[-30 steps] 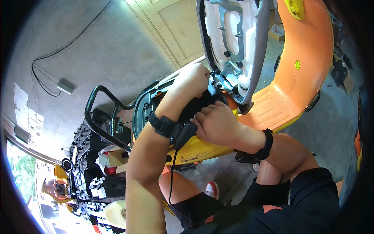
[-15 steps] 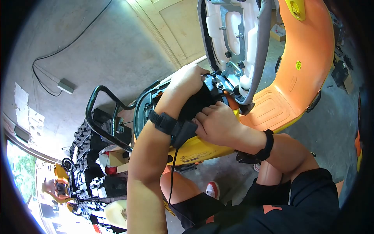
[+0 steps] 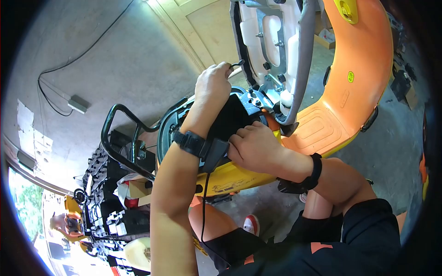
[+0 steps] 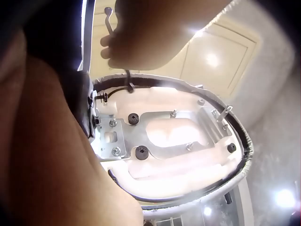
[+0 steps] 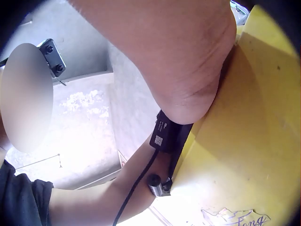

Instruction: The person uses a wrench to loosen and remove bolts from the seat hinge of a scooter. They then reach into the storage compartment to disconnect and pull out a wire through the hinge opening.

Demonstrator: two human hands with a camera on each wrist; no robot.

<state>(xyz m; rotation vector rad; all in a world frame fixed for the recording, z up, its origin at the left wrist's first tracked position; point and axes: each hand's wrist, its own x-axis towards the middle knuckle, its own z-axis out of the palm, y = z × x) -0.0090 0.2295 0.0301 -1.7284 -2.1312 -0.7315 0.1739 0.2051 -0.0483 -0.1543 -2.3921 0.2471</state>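
My left hand grips a slim wrench, one end sticking out beyond the fingers and the other pointing down in the left wrist view. It is up and to the left of the metal hinge at the base of a raised scooter seat. The seat shows its white plastic underside, with studs and black rubber stops. At the upper edge of the yellow body panel rests my right hand, fingers bent toward the black storage well. Its fingertips are hidden, and I cannot tell whether they hold anything.
A black grab rail curves out at the scooter's rear. The orange footboard and front shield stand to the right. Black racks with small parts and an open cardboard box are at the left.
My left hand has drawn back from the hinge, up and to the left, carrying the wrench. The storage well shows more now. My right hand has stayed almost in place.
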